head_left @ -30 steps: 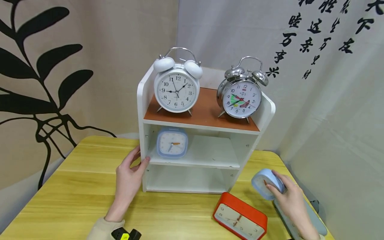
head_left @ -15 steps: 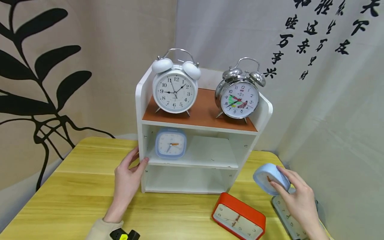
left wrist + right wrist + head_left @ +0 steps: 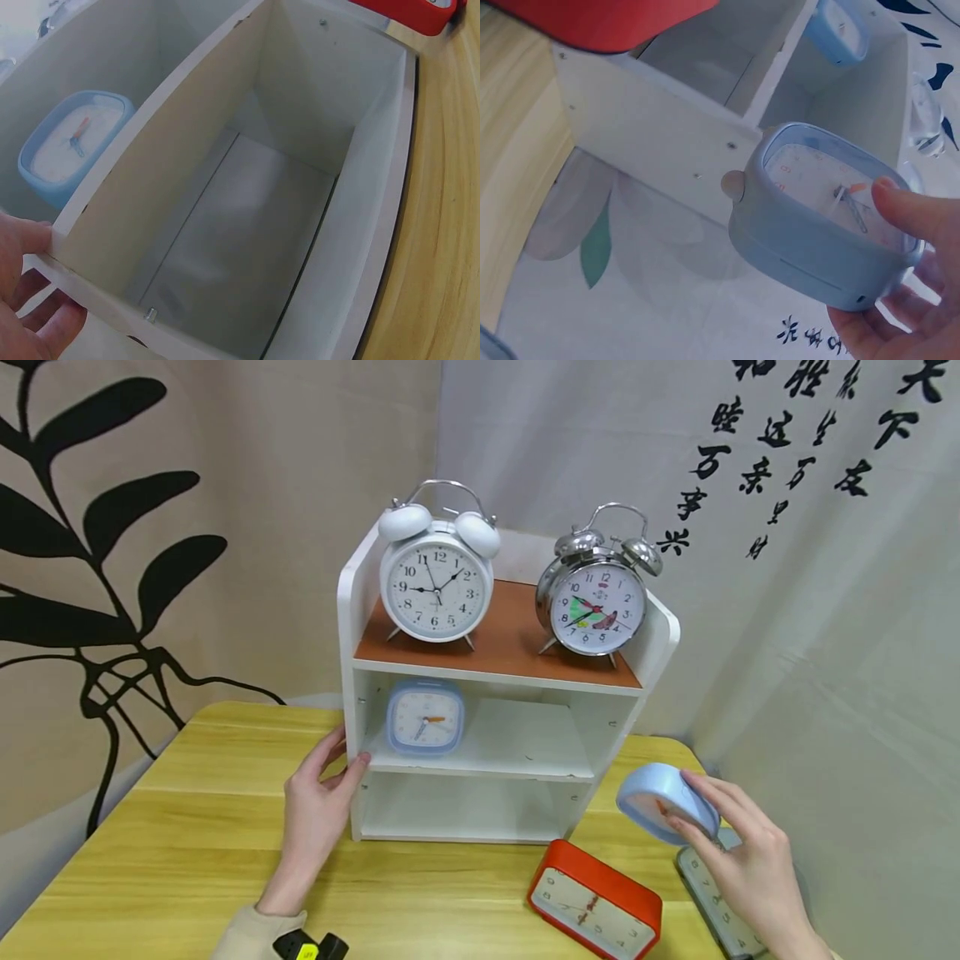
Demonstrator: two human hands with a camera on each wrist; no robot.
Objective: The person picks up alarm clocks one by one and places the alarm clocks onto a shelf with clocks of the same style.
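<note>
My right hand (image 3: 750, 856) holds a light blue alarm clock (image 3: 663, 800) in the air to the right of a small white shelf unit (image 3: 480, 842). In the right wrist view the thumb presses near the clock's dial (image 3: 821, 176), and the fingers are behind its body. My left hand (image 3: 318, 806) grips the unit's left side panel, its thumb on the front edge. A similar blue clock (image 3: 426, 718) stands at the left of the middle shelf. On the brown top shelf are a white twin-bell alarm clock (image 3: 437, 585) and a silver one (image 3: 598, 608).
A red rectangular clock (image 3: 607, 889) stands on the wooden table (image 3: 420, 902), in front of the unit's right corner. Partly under my right hand lies a grey clock (image 3: 708, 881), near the table's right edge. Curtains hang behind.
My right hand has lifted the blue clock a little and turned it slightly, so more of the grey clock shows beneath. The left hand stays on the shelf unit.
</note>
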